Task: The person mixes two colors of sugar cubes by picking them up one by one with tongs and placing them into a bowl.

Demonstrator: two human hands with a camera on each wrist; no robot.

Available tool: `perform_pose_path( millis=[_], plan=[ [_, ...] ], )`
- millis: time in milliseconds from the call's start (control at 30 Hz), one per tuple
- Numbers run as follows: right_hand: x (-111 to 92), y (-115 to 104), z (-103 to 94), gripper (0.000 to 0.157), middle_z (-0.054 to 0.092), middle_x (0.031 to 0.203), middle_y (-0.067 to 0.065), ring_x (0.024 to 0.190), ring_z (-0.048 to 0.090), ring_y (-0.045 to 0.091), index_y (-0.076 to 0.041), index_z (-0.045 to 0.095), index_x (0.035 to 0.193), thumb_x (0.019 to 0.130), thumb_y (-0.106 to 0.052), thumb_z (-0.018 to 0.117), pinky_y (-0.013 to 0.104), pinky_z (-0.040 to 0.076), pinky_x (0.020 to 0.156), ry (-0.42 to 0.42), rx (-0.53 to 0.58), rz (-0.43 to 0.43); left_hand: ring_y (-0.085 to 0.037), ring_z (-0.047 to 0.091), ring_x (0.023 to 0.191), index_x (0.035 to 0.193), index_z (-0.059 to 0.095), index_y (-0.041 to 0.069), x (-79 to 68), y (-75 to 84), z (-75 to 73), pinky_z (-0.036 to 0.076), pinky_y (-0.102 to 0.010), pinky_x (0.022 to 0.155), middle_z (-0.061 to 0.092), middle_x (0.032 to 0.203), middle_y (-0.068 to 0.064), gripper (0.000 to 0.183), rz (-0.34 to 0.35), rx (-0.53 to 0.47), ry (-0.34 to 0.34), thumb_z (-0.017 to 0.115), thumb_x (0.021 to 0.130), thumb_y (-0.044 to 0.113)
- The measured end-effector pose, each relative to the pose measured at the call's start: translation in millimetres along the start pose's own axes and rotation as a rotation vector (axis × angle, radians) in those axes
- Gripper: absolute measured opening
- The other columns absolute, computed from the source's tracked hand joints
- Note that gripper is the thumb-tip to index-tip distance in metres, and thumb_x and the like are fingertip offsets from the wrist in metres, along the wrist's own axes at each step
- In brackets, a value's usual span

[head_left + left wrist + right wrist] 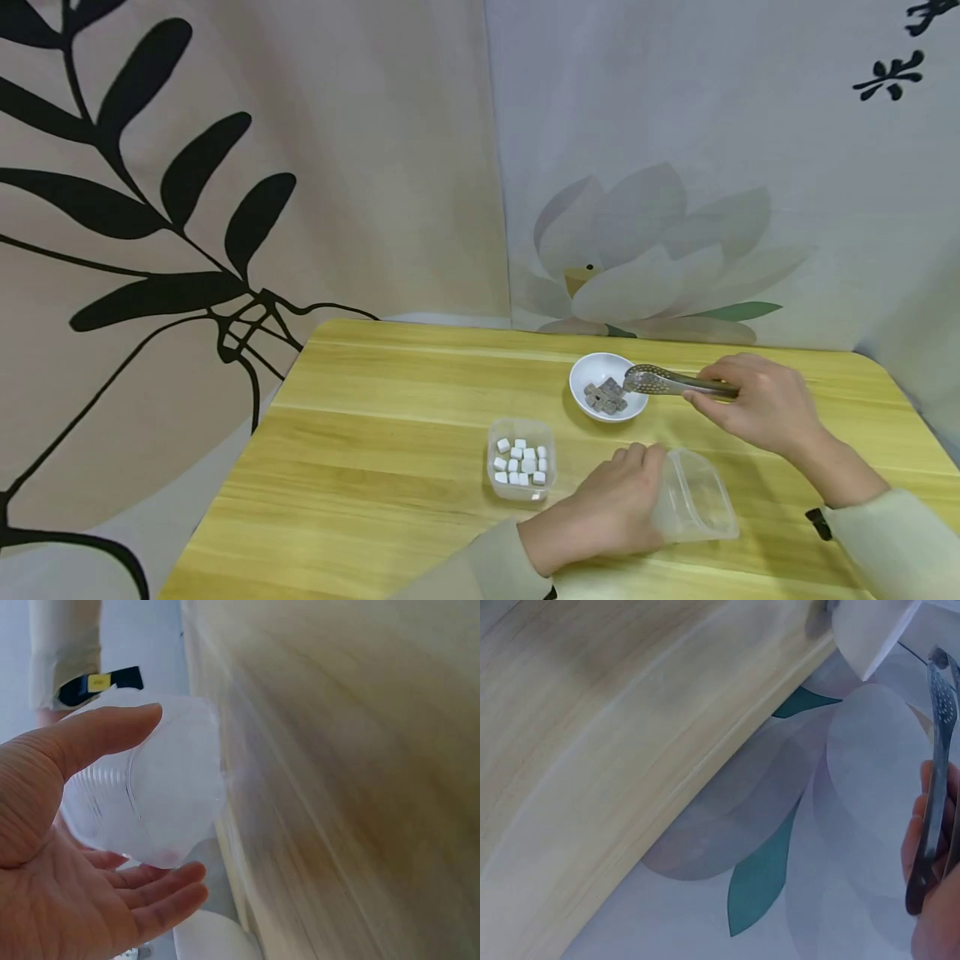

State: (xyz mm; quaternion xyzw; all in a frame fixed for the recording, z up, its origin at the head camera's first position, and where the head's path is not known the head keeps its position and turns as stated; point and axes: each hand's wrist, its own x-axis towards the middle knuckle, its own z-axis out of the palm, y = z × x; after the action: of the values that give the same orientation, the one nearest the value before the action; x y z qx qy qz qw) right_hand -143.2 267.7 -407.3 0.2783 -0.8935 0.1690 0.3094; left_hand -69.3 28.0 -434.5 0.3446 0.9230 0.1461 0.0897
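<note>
My right hand [761,402] grips metal tongs [675,382] with perforated ends, over the right rim of a white bowl [592,369]. Several grey-brown cubes [604,397] lie in the bowl. At the tongs' tips, a small greyish piece shows in the right wrist view, partly hidden. My left hand [618,502] holds a clear plastic container [699,497] tipped on its side, its thumb and fingers around the wall in the left wrist view. Left of that hand stands a clear tub [522,428] with several white cubes [528,465] inside.
The wooden table [360,467] stretches wide to the left of the tub. Behind its back edge hangs a printed curtain [390,167] with dark leaves and a pale flower.
</note>
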Motion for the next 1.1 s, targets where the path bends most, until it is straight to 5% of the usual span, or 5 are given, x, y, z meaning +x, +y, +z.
perform_pose_path(
  millis=[267, 567, 1100],
  plan=[
    [-1, 1, 7.7, 0.021, 0.076, 0.082, 0.004, 0.062, 0.066, 0.021, -0.013, 0.08, 0.083, 0.073, -0.031, 0.083, 0.031, 0.046, 0.045, -0.058, -0.027, 0.016, -0.006, 0.049, 0.094, 0.136, 0.042, 0.019, 8.5, 6.9, 4.2, 0.039, -0.018, 0.075, 0.053, 0.107, 0.009, 0.094, -0.054, 0.114, -0.006, 0.098, 0.063, 0.044],
    [-5, -1, 11.4, 0.023, 0.076, 0.084, 0.004, 0.062, 0.066, 0.021, -0.013, 0.08, 0.086, 0.069, -0.027, 0.087, 0.028, 0.043, 0.044, -0.151, -0.052, 0.087, -0.006, 0.051, 0.095, 0.14, 0.04, 0.016, 11.2, 12.2, 6.4, 0.039, -0.018, 0.074, 0.057, 0.108, 0.008, 0.107, -0.089, 0.109, -0.02, 0.099, 0.059, 0.053],
    [-16, -3, -0.7, 0.029, 0.076, 0.086, 0.008, 0.07, 0.069, 0.028, -0.01, 0.08, 0.088, 0.068, -0.029, 0.087, 0.035, 0.047, 0.046, -0.082, -0.055, 0.095, -0.005, 0.048, 0.089, 0.125, 0.043, 0.021, 10.7, 14.7, 7.4, 0.037, -0.019, 0.07, 0.053, 0.097, 0.011, 0.094, -0.102, 0.135, -0.026, 0.097, 0.06, 0.061]
  ],
)
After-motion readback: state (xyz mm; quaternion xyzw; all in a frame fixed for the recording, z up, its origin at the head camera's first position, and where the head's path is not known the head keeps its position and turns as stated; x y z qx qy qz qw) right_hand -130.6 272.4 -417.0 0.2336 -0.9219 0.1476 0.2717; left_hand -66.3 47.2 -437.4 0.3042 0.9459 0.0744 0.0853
